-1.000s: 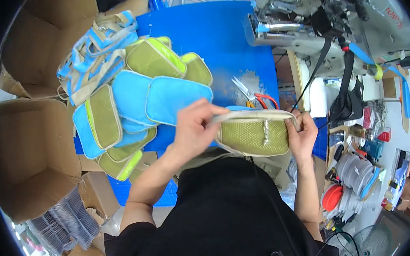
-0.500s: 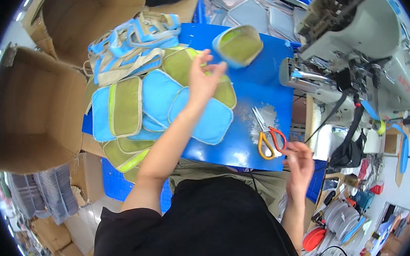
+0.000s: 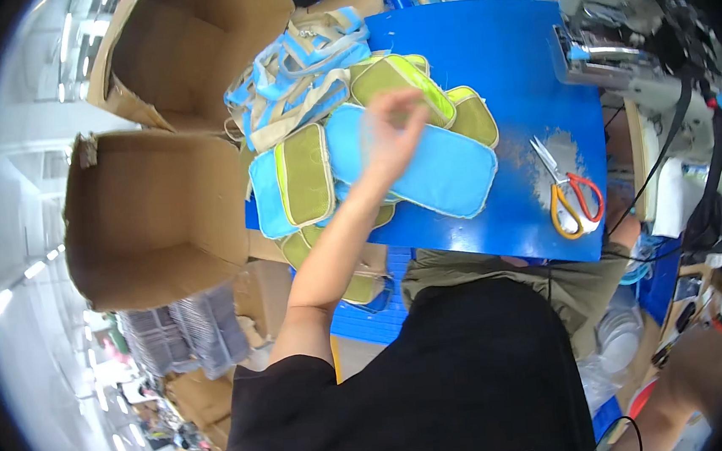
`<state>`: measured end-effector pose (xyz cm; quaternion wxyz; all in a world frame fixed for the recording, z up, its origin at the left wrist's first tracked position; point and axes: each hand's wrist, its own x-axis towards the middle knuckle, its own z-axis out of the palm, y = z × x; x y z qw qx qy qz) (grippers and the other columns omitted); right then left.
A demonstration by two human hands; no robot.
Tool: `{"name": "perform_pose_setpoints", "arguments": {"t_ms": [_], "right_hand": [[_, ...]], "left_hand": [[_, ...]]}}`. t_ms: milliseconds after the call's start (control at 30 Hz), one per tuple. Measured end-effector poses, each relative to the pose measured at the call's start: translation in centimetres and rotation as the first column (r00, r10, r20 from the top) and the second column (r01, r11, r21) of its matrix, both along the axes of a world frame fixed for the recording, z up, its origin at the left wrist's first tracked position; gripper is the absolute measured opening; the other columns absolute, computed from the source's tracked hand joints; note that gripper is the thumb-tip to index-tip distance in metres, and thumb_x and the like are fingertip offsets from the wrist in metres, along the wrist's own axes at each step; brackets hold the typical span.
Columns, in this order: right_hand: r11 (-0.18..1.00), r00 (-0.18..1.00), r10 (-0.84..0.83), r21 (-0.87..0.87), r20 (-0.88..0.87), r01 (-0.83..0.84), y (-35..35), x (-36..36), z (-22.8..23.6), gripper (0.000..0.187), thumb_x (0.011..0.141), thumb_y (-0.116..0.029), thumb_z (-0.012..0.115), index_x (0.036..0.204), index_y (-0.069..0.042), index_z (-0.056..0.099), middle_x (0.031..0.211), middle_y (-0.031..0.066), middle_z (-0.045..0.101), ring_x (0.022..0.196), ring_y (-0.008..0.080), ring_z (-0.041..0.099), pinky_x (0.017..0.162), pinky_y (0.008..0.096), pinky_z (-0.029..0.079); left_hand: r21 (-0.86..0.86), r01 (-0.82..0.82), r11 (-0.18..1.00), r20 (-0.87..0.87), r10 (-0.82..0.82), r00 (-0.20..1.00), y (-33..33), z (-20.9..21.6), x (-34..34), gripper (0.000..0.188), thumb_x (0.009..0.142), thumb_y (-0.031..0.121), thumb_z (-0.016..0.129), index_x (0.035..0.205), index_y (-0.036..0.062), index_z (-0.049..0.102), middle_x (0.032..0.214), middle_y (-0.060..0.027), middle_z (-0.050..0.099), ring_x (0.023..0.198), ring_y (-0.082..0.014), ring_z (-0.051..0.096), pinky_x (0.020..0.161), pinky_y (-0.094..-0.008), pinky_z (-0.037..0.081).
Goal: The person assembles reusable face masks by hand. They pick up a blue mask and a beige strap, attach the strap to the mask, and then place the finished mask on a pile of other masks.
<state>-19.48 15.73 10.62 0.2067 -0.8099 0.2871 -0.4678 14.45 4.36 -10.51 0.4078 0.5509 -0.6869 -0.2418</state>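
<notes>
My left hand (image 3: 392, 138) is over a heap of sewn fabric pieces, above a light-blue panel (image 3: 455, 176). Its thumb and fingers are slightly smeared but apart, and nothing shows between them. Around it lie an olive-green panel with a lime strip (image 3: 306, 175) and another olive panel (image 3: 405, 86). Low at the right, my right hand (image 3: 707, 364) is badly blurred and away from the table; its fingers cannot be made out. Scissors (image 3: 563, 188) with one orange and one red handle rest on the blue tabletop (image 3: 499, 45).
Blue-and-beige straps (image 3: 302, 69) are piled behind the panels. Two open cardboard boxes stand left, one nearer (image 3: 157, 216) and one farther (image 3: 195, 52). A sewing machine (image 3: 619, 52) stands at the right edge of the table. Stacked grey pieces (image 3: 183, 333) sit below the nearer box.
The view has swung, shifting the table rightward in the picture. A green-and-blue piece beyond my left hand is gone from that spot. My right hand has moved from beside the scissors toward the lower right.
</notes>
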Motion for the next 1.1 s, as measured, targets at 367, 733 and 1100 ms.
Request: {"name": "perform_pose_setpoints", "arguments": {"t_ms": [367,733,1100], "right_hand": [[0.983,1.0,-0.008,0.185,0.001,0.008,-2.4,2.6,-9.6,0.049,0.097,-0.052,0.058,0.126,-0.013,0.062,0.13,0.0133,0.059,0.12,0.0315,0.053,0.095,0.0518,0.043],[0.999,0.998,0.048,0.021,-0.036,-0.047,-2.0,3.4,-8.7,0.048,0.097,-0.045,0.058,0.128,-0.009,0.061,0.134,0.0151,0.059,0.127,0.033,0.05,0.103,0.0527,0.039],[0.857,0.988,0.144,-0.493,-0.051,-0.151,5.2,1.3,-1.4,0.047,0.097,-0.037,0.059,0.13,-0.005,0.06,0.139,0.0169,0.058,0.134,0.0345,0.047,0.11,0.0536,0.035]], "left_hand": [[0.095,-0.482,0.871,0.151,0.466,0.872,-18.9,-1.2,19.7,0.058,0.082,0.024,0.079,0.127,-0.0048,0.059,0.114,-0.0203,0.071,0.103,-0.0252,0.071,0.092,-0.0364,0.057],[0.191,-0.659,0.728,0.227,0.62,0.751,-19.3,-5.1,24.7,0.036,0.077,0.033,0.085,0.097,0.0049,0.073,0.096,-0.009,0.074,0.087,-0.0245,0.07,0.079,-0.0387,0.055],[0.327,-0.601,0.73,-0.559,0.661,0.5,3.1,6.3,31.5,0.01,0.09,0.022,0.074,0.095,0.014,0.07,0.083,0.0046,0.061,0.073,-0.0084,0.054,0.065,-0.0254,0.039]]}}
